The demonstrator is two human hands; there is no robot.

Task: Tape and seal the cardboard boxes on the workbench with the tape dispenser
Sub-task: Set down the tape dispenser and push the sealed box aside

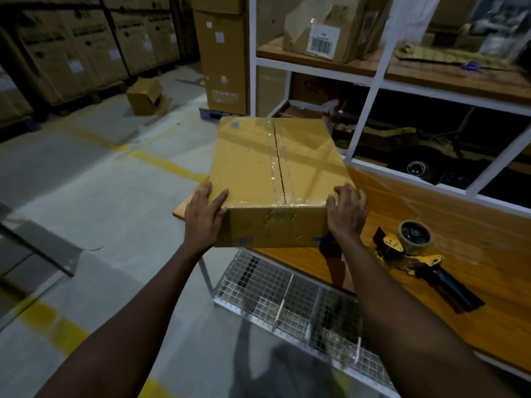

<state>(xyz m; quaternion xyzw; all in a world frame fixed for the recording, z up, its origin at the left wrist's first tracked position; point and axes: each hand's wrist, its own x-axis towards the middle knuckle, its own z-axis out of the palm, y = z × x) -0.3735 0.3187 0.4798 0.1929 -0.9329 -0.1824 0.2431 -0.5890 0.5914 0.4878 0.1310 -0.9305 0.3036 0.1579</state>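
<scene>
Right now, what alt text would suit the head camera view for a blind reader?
A person's left hand and right hand hold the near corners of a taped cardboard box on a wooden workbench. A yellow tape dispenser lies on it to the right.

One cardboard box (275,168) stands at the left end of the desk (459,239), with two hands on it: one left hand (202,214) and one right hand (347,211). One tape dispenser (422,262) (carrying one tape roll (415,235)) lies near the front edge. One small open carton (146,96) lies on the floor (115,196). One barcoded box (321,27) stands on the shelf (273,53).
</scene>
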